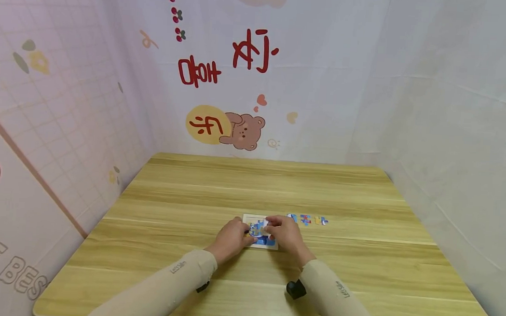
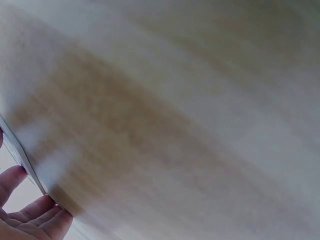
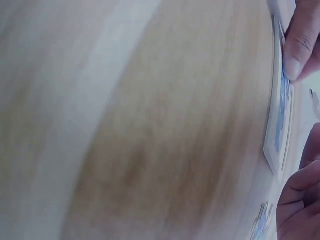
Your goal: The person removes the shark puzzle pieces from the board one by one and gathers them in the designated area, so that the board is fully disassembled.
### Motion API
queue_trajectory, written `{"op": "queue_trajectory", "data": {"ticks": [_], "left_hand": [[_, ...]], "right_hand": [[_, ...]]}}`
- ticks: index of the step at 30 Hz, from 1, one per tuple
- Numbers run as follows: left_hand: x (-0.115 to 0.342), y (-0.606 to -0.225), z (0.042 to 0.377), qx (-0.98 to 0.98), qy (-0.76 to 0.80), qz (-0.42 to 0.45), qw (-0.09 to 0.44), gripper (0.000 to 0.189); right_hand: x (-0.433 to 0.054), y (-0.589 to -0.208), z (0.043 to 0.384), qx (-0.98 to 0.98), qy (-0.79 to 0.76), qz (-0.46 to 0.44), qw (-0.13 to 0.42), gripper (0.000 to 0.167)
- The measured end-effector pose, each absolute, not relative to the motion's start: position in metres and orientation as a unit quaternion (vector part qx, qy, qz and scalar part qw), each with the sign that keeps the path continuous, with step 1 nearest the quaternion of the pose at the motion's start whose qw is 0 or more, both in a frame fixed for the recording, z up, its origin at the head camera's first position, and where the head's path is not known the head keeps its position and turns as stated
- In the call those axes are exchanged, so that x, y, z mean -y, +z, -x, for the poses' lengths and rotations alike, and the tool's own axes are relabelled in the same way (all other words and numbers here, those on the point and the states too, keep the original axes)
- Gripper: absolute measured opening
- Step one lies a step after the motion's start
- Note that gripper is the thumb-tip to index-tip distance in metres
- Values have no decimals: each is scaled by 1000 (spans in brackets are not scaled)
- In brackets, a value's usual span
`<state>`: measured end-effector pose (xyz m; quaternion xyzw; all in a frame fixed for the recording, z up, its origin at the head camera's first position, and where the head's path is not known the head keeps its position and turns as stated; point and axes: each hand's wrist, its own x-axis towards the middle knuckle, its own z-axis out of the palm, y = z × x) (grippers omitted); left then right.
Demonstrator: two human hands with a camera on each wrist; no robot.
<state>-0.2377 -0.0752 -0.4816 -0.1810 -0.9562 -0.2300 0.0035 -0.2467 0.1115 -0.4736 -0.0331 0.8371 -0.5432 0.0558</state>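
A small jigsaw puzzle tray (image 1: 261, 247) with a pale rim lies on the table, partly filled with blue, white and yellow pieces. My left hand (image 1: 230, 238) holds the tray at its left side, thumb over the lower left corner; in the left wrist view its fingertips (image 2: 60, 222) are at the tray's edge. Over the tray's right part, my right hand (image 1: 286, 233) pinches a pale puzzle piece (image 1: 267, 223) between thumb and forefinger. Seen from the right wrist, the right hand (image 3: 301, 202) has curled fingers beside the tray (image 3: 270, 145); the pinched piece is hidden there.
Loose puzzle pieces (image 1: 305, 219) lie in a row just right of the tray, the nearest partly behind my right hand. The wooden table (image 1: 181, 187) meets a printed cloth backdrop (image 1: 318, 84) at the back and sides. A dark wrist strap part (image 1: 295, 289) hangs under the right sleeve.
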Motion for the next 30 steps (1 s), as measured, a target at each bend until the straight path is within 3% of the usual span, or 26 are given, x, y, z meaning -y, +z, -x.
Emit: {"op": "queue_trajectory", "data": {"ticks": [30], "left_hand": [[75, -480, 236, 957, -229, 176, 0, 35]], "right_hand": [[-187, -468, 252, -809, -585, -20, 54, 33]]}}
